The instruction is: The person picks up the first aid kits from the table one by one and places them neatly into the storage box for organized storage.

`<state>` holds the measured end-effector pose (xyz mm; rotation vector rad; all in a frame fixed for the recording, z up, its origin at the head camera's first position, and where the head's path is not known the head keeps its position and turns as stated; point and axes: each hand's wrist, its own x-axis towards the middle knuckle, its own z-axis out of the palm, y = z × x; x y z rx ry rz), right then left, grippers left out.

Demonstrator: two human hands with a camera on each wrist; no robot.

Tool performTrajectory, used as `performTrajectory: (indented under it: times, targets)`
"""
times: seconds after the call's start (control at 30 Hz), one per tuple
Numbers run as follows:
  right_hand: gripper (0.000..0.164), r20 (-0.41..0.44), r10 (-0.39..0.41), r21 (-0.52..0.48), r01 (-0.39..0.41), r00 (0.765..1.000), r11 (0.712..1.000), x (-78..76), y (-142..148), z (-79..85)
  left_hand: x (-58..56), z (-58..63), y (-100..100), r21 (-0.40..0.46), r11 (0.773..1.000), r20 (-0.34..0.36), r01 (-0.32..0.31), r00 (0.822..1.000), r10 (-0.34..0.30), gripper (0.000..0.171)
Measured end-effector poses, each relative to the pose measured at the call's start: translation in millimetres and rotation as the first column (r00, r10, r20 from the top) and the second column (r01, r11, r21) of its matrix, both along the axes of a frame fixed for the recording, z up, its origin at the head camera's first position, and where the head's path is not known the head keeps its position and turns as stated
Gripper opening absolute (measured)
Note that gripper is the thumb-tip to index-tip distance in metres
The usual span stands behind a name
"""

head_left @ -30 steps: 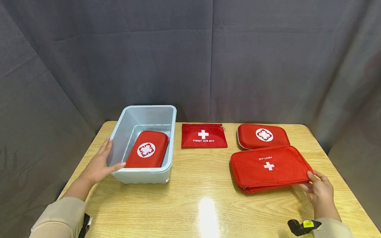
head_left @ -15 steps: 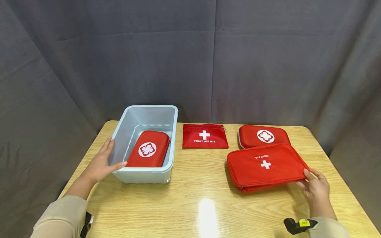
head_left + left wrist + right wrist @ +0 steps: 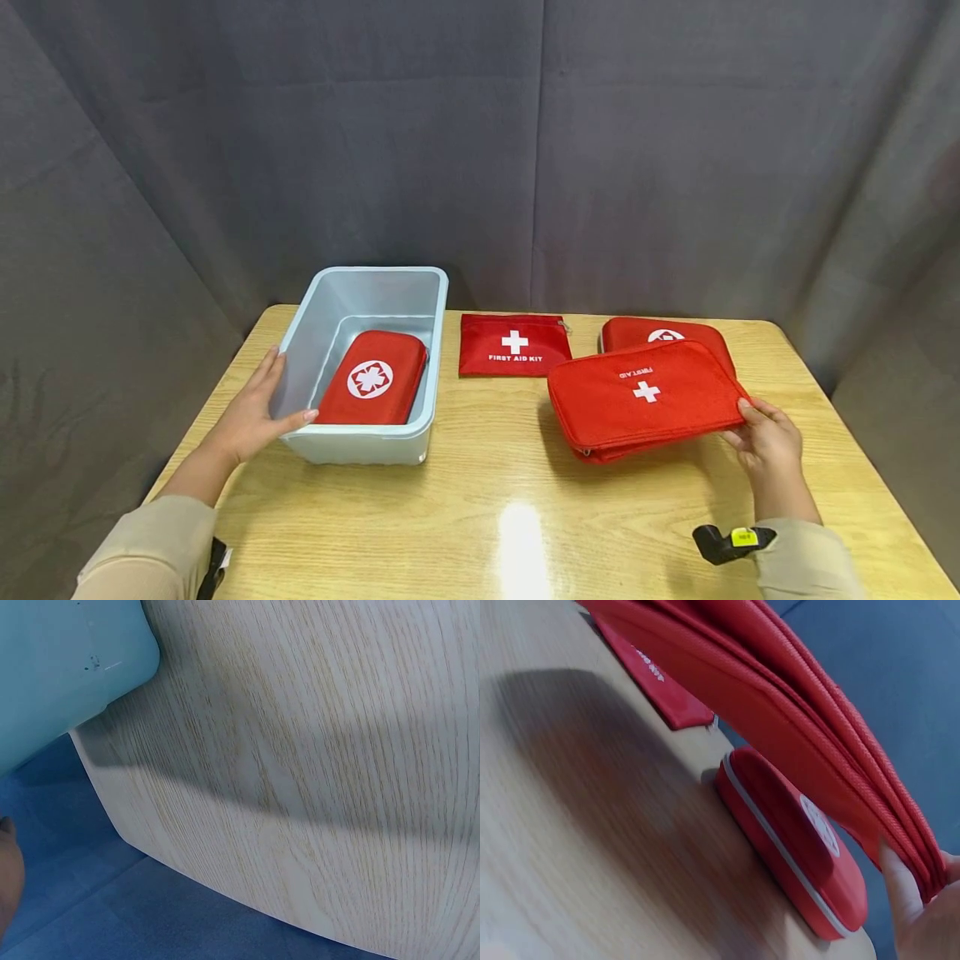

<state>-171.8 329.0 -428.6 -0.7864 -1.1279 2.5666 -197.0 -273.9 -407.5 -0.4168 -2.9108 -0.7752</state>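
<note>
My left hand (image 3: 249, 412) rests against the near left corner of a pale blue plastic bin (image 3: 426, 417), fingers spread along its outer side and thumb at the front rim. A red hard first aid case (image 3: 401, 367) with a white emblem lies inside the bin. My right hand (image 3: 772, 446) pinches the right end of a soft red zippered first aid pouch (image 3: 600, 408), thumb on top. In the right wrist view, this pouch (image 3: 780, 720) hangs clear above the table, casting a shadow below it. Its lettering is upside down in the head view.
A flat red first aid kit pouch (image 3: 487, 346) lies at the back middle of the wooden table (image 3: 375, 533). Behind the held pouch is another red hard case (image 3: 626, 333), partly covered in the head view. A grey curtain (image 3: 420, 167) stands behind the table.
My right hand has carried the soft pouch leftward and up, and it now overlaps more of the hard case behind. My left hand has stayed at the bin.
</note>
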Motion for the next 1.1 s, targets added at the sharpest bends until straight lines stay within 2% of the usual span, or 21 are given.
performTrajectory:
  times: [0.17, 0.4, 0.67, 1.1]
  targets:
    - [0.014, -0.044, 0.027, -0.024, -0.028, 0.999, 0.999, -2.7, -11, 6.8, 0.4, -1.1, 0, 0.006, 1.000, -0.005, 0.004, 1.000, -0.004, 0.094]
    - [0.036, -0.025, 0.048, -0.009, -0.048, 0.999, 0.999, -9.3, -19, 12.3, -1.3, -1.8, 0, 0.004, 1.000, 0.005, 0.003, 1.000, -0.003, 0.094]
    - [0.027, -0.031, 0.054, -0.060, -0.056, 0.998, 0.997, -18.4, -33, 21.1, 0.0, -0.6, 1, 0.004, 1.000, 0.001, -0.004, 1.000, 0.004, 0.094]
    - [0.020, -0.032, 0.085, -0.027, -0.086, 0.996, 0.996, -36.4, -60, 35.1, 0.4, -0.5, 0, 0.004, 1.000, 0.008, -0.006, 1.000, 0.006, 0.093]
